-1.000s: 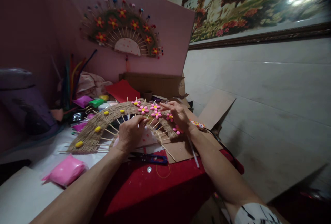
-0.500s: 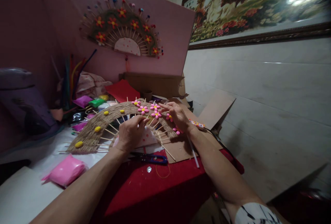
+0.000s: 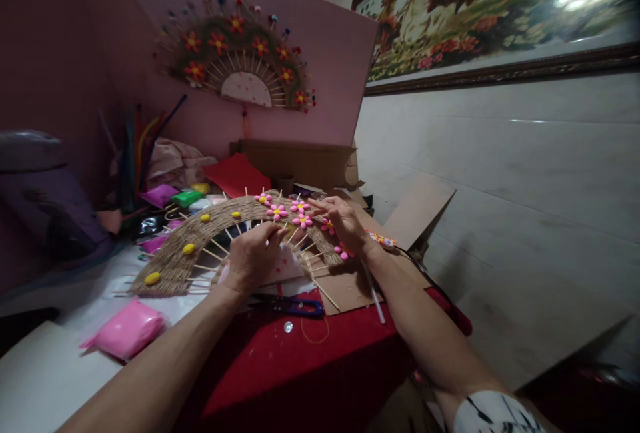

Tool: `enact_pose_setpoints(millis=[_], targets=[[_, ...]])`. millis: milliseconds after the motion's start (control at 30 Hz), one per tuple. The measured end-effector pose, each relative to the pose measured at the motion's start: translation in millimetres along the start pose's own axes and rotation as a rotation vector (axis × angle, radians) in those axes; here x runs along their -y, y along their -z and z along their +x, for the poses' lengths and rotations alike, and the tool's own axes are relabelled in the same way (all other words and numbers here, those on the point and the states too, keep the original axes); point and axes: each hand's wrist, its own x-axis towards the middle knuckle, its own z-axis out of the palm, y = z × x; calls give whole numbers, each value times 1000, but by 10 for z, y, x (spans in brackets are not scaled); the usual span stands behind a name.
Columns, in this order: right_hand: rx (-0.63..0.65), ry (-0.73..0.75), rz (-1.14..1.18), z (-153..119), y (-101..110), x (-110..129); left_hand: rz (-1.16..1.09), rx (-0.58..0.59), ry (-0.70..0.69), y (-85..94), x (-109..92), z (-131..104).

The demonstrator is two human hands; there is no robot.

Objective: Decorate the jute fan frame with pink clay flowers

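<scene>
A fan-shaped frame point(image 3: 170, 263) of woven brown twine on thin wooden sticks lies in front of me. Yellow ovals dot its left part, and pink flowers point(image 3: 277, 212) with yellow centres sit along its top and right. My left hand point(image 3: 254, 254) is closed in a pinch over the inner sticks, just below those flowers; whatever the fingertips hold is hidden. Stretched leftward, the fingers of my right hand point(image 3: 344, 223) hover at or touch the upper pink flower point(image 3: 300, 206); contact cannot be made out. Under this hand, more pink flowers are partly covered.
Dark blue snips point(image 3: 295, 307) and a clear gem point(image 3: 288, 328) lie on the red cloth point(image 3: 280, 380). A pink clay packet point(image 3: 127, 330) rests at left. Cardboard point(image 3: 350, 286) lies under the fan's right side. A finished fan point(image 3: 215, 53) hangs behind on the pink board.
</scene>
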Motion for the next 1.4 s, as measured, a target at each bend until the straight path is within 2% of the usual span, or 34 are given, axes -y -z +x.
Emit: enact_pose_setpoints(millis=[100, 167, 300, 467, 700, 967, 1400], targets=[[-28, 0, -20, -1, 6, 7, 1, 0, 5, 1, -4, -1], [-91, -17, -28, -8, 9, -1, 2, -6, 11, 3, -6, 0], [-256, -125, -24, -23, 28, -40, 8, -20, 3, 2, -7, 2], [-331, -235, -54, -15, 63, -51, 5, -24, -7, -1, -10, 0], [-325, -308, -109, -5, 58, -72, 18, -32, -9, -11, -3, -5], [-370, -300, -117, 5, 65, -52, 10, -21, 6, -8, -11, 0], [-362, -295, -104, 5, 50, -64, 14, 7, 15, 17, -25, 6]])
